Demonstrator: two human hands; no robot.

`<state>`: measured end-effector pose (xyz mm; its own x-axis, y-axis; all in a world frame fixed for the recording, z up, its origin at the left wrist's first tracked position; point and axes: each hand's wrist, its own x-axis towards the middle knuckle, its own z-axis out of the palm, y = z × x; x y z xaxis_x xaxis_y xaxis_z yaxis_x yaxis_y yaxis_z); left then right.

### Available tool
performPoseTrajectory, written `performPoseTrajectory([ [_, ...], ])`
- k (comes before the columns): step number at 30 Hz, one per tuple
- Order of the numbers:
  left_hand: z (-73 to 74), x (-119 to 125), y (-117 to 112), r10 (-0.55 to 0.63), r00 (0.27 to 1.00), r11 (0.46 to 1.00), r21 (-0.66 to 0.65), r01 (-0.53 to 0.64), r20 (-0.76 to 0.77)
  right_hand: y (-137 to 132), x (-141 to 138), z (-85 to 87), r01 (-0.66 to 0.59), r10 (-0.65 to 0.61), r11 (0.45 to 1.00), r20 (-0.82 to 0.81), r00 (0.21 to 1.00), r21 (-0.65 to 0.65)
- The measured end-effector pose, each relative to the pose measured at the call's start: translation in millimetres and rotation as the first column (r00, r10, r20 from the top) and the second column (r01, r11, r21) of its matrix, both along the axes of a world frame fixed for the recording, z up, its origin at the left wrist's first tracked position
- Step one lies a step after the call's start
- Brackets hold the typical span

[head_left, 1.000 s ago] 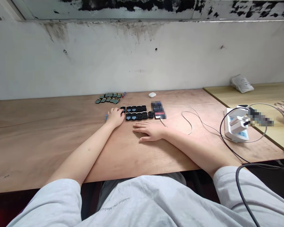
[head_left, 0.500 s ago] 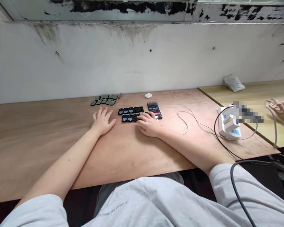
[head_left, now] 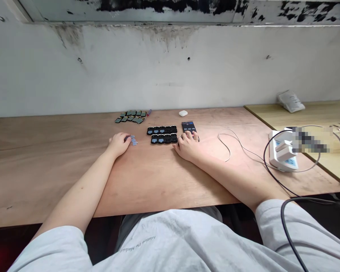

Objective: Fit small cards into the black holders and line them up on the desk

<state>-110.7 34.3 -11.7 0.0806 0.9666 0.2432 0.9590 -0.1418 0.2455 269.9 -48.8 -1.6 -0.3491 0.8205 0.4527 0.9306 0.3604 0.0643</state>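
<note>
Beside several small blue-grey pads [head_left: 134, 141] on the table, my left hand [head_left: 119, 144] is closed with its fingertips curled down. Whatever is pinched there is too small to make out. Two rows of black plastic frames lie in the middle: the far row [head_left: 162, 130] and the near row [head_left: 164, 138]. Blue-grey pads sit in their left compartments, and the right ones look black. My right hand [head_left: 187, 146] rests palm down, its bent fingers apart, at the near row's right end. Its fingers overlap the lower part of a phone [head_left: 188, 126] showing a timer.
Dark green square pieces [head_left: 132, 116] lie at the back left beside a small purple item [head_left: 149, 112]. A white case [head_left: 183, 113] sits near the wall. At right are a white power strip [head_left: 282, 151], loose cables and a plastic packet [head_left: 290, 101].
My left hand has curled from a flat spread, uncovering the blue-grey pads. My right hand has shifted right, off the near row towards the phone. The co-worker's hand at right has mostly left view.
</note>
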Motion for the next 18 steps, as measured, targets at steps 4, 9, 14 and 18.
performPoseTrajectory([
  [4, 0.6, -3.1, -0.6, 0.034, 0.999, 0.999, 0.029, -0.034, -0.002, -3.8, -1.4, 0.3, -0.108, 0.108, 0.994, 0.047, 0.993, -0.006],
  [9, 1.7, -5.2, -0.7, 0.083, 0.997, 0.995, 0.064, -0.083, 0.001, -8.5, -3.9, 2.5, -0.332, 0.333, 0.943, 0.028, 0.943, -0.036],
  [14, 4.3, -5.9, -1.3, 0.069, 0.997, 0.995, 0.073, -0.067, -0.029, -11.4, -3.9, 5.5, -0.69, 0.698, 0.711, 0.013, 0.716, -0.133],
  [18, 5.9, -5.1, -1.2, 0.061, 0.996, 0.996, 0.068, -0.056, -0.063, -13.3, -5.5, 5.8, -0.714, 0.728, 0.665, -0.022, 0.685, -0.22],
])
